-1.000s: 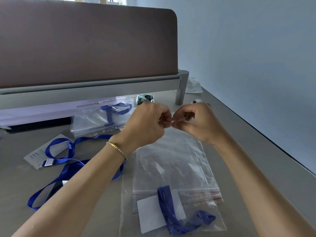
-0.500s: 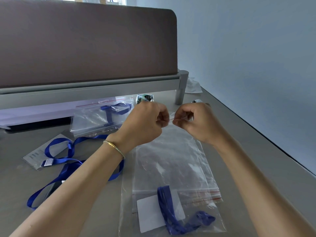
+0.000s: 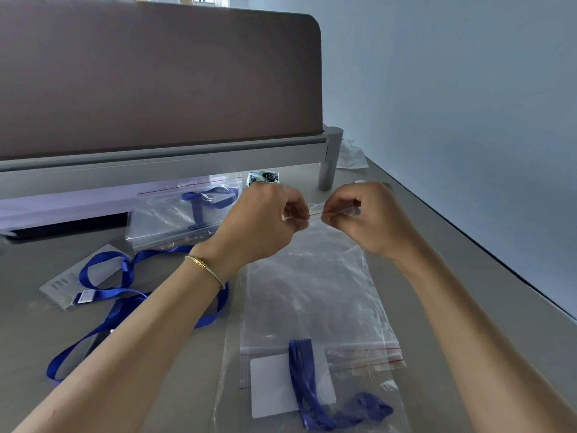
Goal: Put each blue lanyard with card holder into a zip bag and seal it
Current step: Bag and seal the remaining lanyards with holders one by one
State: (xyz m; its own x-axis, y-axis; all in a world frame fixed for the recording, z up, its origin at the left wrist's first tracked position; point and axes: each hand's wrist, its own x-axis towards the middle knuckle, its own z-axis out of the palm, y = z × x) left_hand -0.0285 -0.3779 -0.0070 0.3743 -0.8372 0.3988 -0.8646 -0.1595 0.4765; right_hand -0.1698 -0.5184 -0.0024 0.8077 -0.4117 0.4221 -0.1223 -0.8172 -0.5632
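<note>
**Zip bag pinched at its strip**

Zip bag (image 3: 315,285) hangs over the desk (image 3: 437,260); our left hand (image 3: 262,223) and right hand (image 3: 371,217) pinch its top strip. Inside, near the bottom, the blue lanyard (image 3: 312,398) is partly cut off.

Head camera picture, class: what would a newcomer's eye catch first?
Both hands, left hand and right hand, pinch the red-lined top of a clear zip bag at centre. Inside its near end lie a blue lanyard and white card. Loose lanyards sprawl on the left.
</note>
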